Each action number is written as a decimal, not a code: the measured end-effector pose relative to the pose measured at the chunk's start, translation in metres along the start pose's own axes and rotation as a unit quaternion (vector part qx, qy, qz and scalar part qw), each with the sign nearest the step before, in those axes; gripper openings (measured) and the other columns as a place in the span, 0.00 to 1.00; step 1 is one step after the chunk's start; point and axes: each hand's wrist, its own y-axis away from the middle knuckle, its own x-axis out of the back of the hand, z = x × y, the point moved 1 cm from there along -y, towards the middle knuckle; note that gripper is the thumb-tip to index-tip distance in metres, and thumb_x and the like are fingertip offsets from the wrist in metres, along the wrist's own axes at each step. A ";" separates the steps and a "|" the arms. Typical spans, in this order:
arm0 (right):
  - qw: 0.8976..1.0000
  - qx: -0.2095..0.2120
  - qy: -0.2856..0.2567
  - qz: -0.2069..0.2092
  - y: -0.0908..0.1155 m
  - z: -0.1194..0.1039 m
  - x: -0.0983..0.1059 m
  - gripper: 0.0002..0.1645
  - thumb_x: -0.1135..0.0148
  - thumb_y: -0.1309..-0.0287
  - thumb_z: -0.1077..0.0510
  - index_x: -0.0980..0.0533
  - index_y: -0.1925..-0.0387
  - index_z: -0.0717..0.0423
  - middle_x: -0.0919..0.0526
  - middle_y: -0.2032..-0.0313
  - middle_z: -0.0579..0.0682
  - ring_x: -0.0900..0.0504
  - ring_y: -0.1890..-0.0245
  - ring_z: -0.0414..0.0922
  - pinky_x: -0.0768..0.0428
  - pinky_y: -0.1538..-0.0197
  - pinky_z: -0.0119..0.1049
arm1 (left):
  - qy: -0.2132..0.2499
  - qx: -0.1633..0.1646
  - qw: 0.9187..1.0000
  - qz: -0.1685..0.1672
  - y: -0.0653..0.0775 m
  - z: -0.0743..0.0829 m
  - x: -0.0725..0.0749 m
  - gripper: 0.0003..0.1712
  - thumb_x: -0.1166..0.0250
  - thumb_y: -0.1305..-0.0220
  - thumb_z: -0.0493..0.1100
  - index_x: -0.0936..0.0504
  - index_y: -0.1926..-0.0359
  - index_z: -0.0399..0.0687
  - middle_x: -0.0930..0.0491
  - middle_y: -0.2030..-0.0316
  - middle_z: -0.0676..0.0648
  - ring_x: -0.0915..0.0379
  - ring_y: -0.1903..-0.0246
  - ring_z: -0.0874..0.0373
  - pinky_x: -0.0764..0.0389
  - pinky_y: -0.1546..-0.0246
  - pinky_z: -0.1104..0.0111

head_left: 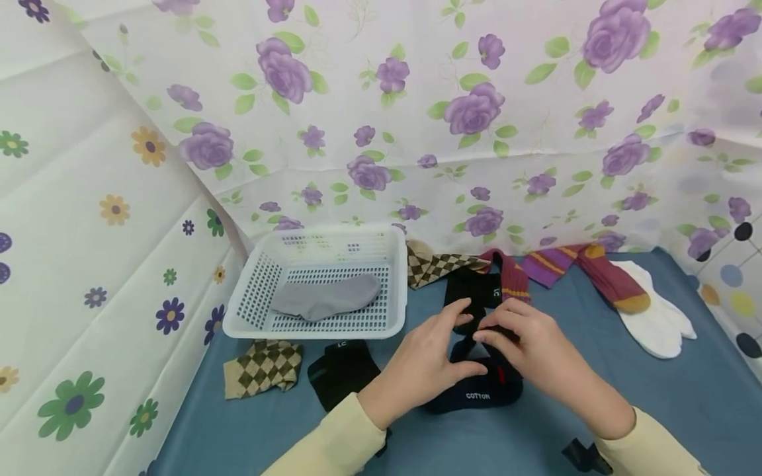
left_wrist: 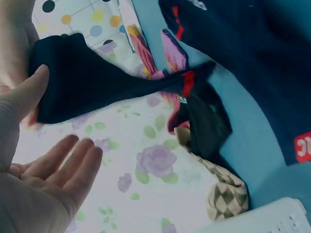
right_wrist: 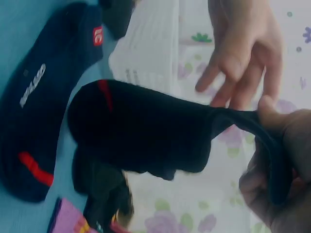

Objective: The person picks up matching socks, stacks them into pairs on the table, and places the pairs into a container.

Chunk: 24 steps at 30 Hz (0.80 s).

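Note:
My right hand pinches the edge of a dark navy sock with a red stripe, between thumb and fingers. The sock hangs from that grip, its upper part curling over by the thumb in the right wrist view. Close beside it is my left hand, fingers spread and thumb apart, holding nothing. Below both hands, a matching navy sock lettered COTTON lies flat on the blue cloth. A black sock with a small label lies just beyond the hands.
A white plastic basket at centre left holds a grey sock. In front lie a checkered sock and a black sock. Along the back are another checkered sock, maroon-and-purple striped socks and white socks.

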 end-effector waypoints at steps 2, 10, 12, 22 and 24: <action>0.999 0.007 -0.030 -0.014 -0.002 -0.005 -0.004 0.10 0.35 0.45 0.51 0.25 0.61 0.37 0.28 0.63 0.32 0.31 0.72 0.29 0.30 0.75 0.26 | 0.021 -0.002 1.000 -0.012 -0.005 0.001 -0.001 0.51 0.35 0.46 0.60 0.54 0.29 0.61 0.27 0.47 0.59 0.31 0.59 0.76 0.30 0.64 0.81; 0.995 -0.023 -0.096 -0.016 0.002 -0.004 -0.014 0.36 0.28 0.56 0.44 0.33 0.45 0.40 0.27 0.54 0.37 0.26 0.61 0.34 0.24 0.66 0.30 | 0.028 -0.037 0.999 -0.013 -0.015 -0.005 0.000 0.03 0.39 0.37 0.45 0.22 0.68 0.57 0.29 0.77 0.64 0.39 0.82 0.75 0.34 0.81 0.82; 0.992 -0.045 -0.115 -0.022 0.004 0.001 -0.015 0.46 0.27 0.59 0.41 0.38 0.38 0.40 0.29 0.49 0.38 0.27 0.55 0.35 0.24 0.61 0.32 | 0.063 -0.027 0.998 -0.006 -0.015 -0.006 0.002 0.04 0.41 0.35 0.48 0.22 0.67 0.58 0.27 0.76 0.65 0.37 0.83 0.75 0.33 0.82 0.80; 0.973 -0.091 -0.202 -0.062 0.010 0.009 -0.028 0.36 0.29 0.53 0.51 0.33 0.41 0.38 0.25 0.53 0.41 0.22 0.61 0.37 0.23 0.64 0.35 | 0.213 0.021 0.977 0.015 -0.013 -0.008 0.014 0.07 0.42 0.34 0.49 0.23 0.56 0.61 0.20 0.66 0.60 0.27 0.68 0.67 0.24 0.68 0.71; 0.966 -0.081 -0.237 -0.066 0.008 0.006 -0.030 0.32 0.30 0.52 0.55 0.30 0.43 0.40 0.24 0.54 0.41 0.22 0.61 0.40 0.23 0.62 0.37 | 0.225 0.023 0.974 0.012 -0.012 -0.007 0.016 0.07 0.42 0.34 0.49 0.22 0.57 0.61 0.20 0.66 0.60 0.27 0.68 0.66 0.24 0.67 0.70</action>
